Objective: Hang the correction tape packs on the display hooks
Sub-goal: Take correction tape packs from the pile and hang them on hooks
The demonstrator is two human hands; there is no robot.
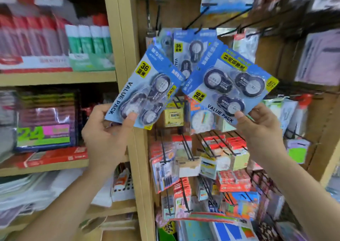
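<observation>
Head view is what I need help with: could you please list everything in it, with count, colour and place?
left pack: one, blue, tilted, in front of the post.
right pack: one, blue, tilted, in front of the hooks.
hung pack: one plainly seen, blue, on a hook behind the two held packs.
hooks: many, black, across the right-hand display.
yellow pack: one, yellow, hanging below the left pack.
red packs: many, red, on the lower hooks.
glue sticks: about four, green and white, upper left shelf.
red boxes: blurred and uncountable, red, left of the glue sticks.
post: one, tan, between shelves and hooks.
left hand: grips the left pack's bottom edge.
right hand: grips the right pack's bottom edge.
</observation>
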